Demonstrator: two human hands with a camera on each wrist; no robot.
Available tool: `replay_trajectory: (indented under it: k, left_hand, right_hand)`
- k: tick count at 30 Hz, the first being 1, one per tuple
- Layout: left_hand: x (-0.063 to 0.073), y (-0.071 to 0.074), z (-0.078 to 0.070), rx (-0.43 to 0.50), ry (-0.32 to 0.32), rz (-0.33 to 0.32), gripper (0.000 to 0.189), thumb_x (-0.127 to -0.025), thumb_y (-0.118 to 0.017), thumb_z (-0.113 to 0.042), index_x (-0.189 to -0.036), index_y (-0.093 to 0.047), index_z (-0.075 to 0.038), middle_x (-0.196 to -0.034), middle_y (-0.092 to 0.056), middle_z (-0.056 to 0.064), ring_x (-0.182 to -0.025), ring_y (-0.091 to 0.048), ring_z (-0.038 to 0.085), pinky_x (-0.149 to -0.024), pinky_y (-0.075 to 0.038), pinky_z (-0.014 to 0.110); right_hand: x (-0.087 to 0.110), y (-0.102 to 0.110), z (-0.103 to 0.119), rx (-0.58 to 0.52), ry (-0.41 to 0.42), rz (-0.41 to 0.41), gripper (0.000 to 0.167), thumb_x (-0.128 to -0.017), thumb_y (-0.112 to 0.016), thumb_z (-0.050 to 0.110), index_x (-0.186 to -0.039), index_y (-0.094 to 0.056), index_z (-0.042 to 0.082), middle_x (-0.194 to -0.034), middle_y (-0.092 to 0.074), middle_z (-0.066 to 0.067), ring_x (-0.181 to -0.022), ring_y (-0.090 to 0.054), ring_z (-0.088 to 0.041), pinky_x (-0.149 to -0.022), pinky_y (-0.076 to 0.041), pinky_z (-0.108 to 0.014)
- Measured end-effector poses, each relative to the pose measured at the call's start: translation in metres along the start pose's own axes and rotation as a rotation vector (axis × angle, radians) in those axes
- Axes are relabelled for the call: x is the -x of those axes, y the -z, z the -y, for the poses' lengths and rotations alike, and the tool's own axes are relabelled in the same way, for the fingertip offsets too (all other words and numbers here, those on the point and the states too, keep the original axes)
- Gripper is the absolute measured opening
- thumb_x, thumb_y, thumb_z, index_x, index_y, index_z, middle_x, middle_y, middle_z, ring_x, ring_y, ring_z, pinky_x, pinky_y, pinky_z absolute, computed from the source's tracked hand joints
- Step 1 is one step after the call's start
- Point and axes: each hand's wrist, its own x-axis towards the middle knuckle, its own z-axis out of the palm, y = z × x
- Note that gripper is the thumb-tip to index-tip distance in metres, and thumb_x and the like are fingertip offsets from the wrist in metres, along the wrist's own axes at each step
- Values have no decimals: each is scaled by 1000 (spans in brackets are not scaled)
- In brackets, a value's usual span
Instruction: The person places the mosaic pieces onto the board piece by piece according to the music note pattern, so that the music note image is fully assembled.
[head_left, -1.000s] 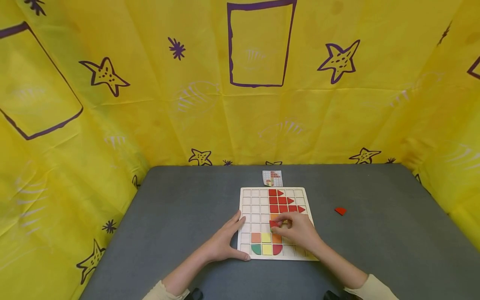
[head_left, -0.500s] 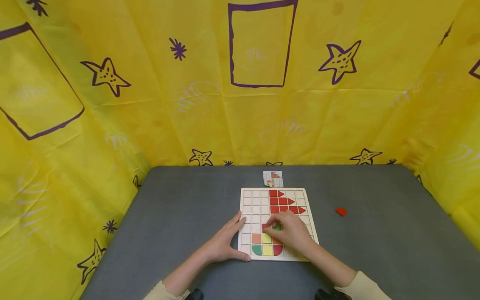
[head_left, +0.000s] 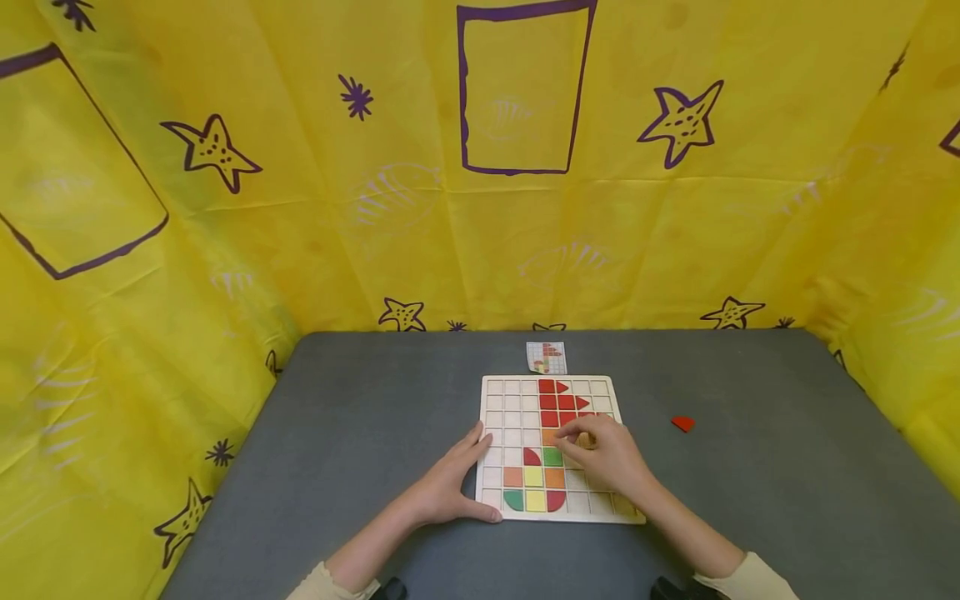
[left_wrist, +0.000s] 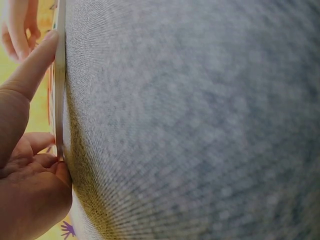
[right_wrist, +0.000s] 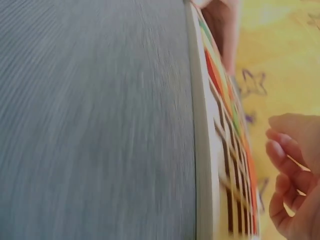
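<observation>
A pale wooden grid board [head_left: 512, 417] bears flat coloured pieces. In the head view, my left hand [head_left: 448, 487] steadies its near left corner, straight thumb on the front edge and fingers along the left side. The left wrist view has the thumb [left_wrist: 37, 65] touching the board's edge. Bent fingers of my right hand [head_left: 611, 457] hover over the board's right half, holding nothing. Left of them, a red quarter-round piece [head_left: 531, 457] lies in a cell beside a green piece [head_left: 552, 457]. An orange square [head_left: 550, 437] is near the fingertips, and red pieces [head_left: 549, 402] fill cells farther back.
Behind the board lies a small printed card [head_left: 547, 357] with a coloured grid pattern. One loose red piece [head_left: 682, 424] rests on the grey table [head_left: 375, 400] to the right. Yellow patterned cloth [head_left: 480, 242] rises around the table's back and sides.
My right hand carried the red quarter-round piece leftward to its cell, let go, and drew back up and right, uncovering it and the green piece. My left hand stayed in place.
</observation>
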Motion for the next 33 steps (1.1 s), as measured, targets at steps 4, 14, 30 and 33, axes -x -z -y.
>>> replay_trajectory:
  k: [4,14,30,33]
  left_hand:
    - [0,0,0,5,5,1,113,-69,-86,-46,-155,-25,-7,-163,-9,11,-147,-15,32,-110,-25,56]
    - [0,0,0,16,13,10,112,-69,-86,-46,-155,-24,-8,-163,-9,11,-147,-14,32,-110,-25,57]
    - [0,0,-2,12,34,13,112,-68,-86,-47,-155,-25,-11,-163,-8,8,-147,-14,30,-111,-24,56]
    - [0,0,-1,12,25,9,112,-69,-86,-46,-155,-24,-10,-163,-8,10,-147,-14,31,-110,-24,56]
  right_hand:
    - [8,22,-21,-11,-68,-50,7,-82,-80,19,-87,-75,21,-72,-59,16,-69,-47,-14,-60,-38,-27]
    - [31,81,-80,136,-166,-181,15,-84,-77,18,-97,-74,13,-82,-71,4,-67,-54,-6,-63,-42,-30]
    - [34,101,-114,195,-189,-144,28,-79,-80,16,-102,-70,2,-86,-70,-8,-60,-47,-8,-57,-36,-31]
    - [32,102,-118,199,-165,-137,29,-79,-80,16,-102,-71,1,-88,-69,-9,-66,-50,-14,-60,-38,-34]
